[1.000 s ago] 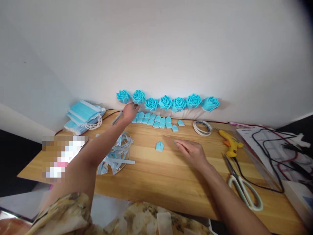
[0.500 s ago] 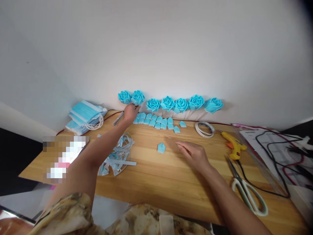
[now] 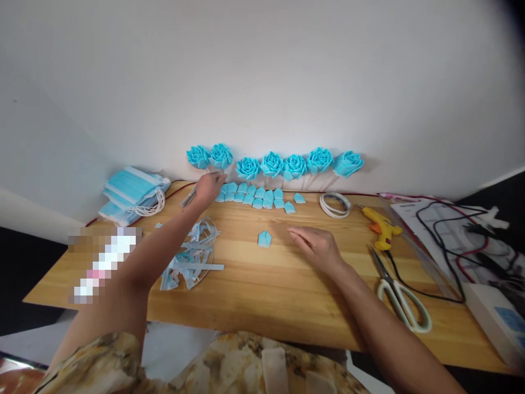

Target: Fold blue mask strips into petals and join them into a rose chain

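Note:
My left hand (image 3: 210,186) reaches to the back of the table. Its fingers are closed at the left end of two rows of folded blue pieces (image 3: 247,197), just below two blue paper-like flowers (image 3: 220,156). What its fingertips hold is hidden. Over the middle of the table, my right hand (image 3: 318,247) is closed in a pinch, and I cannot make out anything between the fingers. A single folded blue piece (image 3: 264,238) lies flat to the left of its fingertips. More blue flowers (image 3: 295,166) on pale stems lean against the wall.
Face masks (image 3: 133,189) are stacked at the left, with mask scraps (image 3: 194,257) by my left forearm. At right are a roll of tape (image 3: 335,205), a yellow glue gun (image 3: 381,227), scissors (image 3: 400,298) and black cables (image 3: 437,232). A blurred phone-like object (image 3: 106,262) sits left.
The whole view has shifted slightly, so everything appears a little further left and higher. Both hands keep about the same places over the table, and the single folded piece still lies there.

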Motion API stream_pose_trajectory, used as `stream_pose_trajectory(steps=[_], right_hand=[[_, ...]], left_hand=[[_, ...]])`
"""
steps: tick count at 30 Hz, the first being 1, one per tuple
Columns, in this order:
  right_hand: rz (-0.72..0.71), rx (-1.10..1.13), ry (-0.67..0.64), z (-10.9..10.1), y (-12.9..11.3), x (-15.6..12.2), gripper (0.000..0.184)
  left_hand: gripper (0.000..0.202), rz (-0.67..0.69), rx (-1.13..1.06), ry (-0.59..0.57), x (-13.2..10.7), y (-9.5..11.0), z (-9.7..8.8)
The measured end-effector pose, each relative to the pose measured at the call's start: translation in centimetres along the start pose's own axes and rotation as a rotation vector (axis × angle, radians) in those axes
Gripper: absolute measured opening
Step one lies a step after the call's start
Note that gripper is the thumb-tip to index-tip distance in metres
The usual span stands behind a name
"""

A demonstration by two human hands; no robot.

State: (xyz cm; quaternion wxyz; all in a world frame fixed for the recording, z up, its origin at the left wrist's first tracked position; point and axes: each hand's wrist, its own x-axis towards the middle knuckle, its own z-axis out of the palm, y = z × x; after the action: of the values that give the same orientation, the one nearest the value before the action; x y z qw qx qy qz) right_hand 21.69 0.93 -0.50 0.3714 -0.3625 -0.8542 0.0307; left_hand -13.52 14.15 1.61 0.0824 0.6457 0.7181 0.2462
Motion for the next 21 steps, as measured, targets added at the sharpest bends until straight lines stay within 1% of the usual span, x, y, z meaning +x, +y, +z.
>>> stream_pose_trajectory(steps=[4,7,8,12,17,21], right_hand=[[0.007,-0.017,-0.007,0.0,-0.2,0.1,0.023],[-0.019,-0.024,0.006,0.0,-0.3,0.1,0.023],[-0.024,-0.02,0.006,-0.1,-0.3,0.1,0.023],[0.01,0.0,-0.017,-0.1,-0.2,0.1,0.024],[0.003,0.004,-0.015,-0.1,-0.2,0.2,0.024],[-0.021,-0.045,-0.009,-0.1,-0.2,0.2,0.026]], left_hand=[[0.036,0.064,-0.054,-0.054,-0.9,1.4,0.2],[0.043,0.089,-0.073,-0.094,-0.9,2.7,0.9],[0.041,0.088,-0.071,-0.102,-0.8,3.1,1.2],[0.029,0.059,-0.045,-0.103,0.0,4.3,2.8],[0.037,0.008,-0.002,-0.087,0.6,5.5,4.8],[0.039,-0.026,0.029,-0.056,0.9,6.3,5.6]])
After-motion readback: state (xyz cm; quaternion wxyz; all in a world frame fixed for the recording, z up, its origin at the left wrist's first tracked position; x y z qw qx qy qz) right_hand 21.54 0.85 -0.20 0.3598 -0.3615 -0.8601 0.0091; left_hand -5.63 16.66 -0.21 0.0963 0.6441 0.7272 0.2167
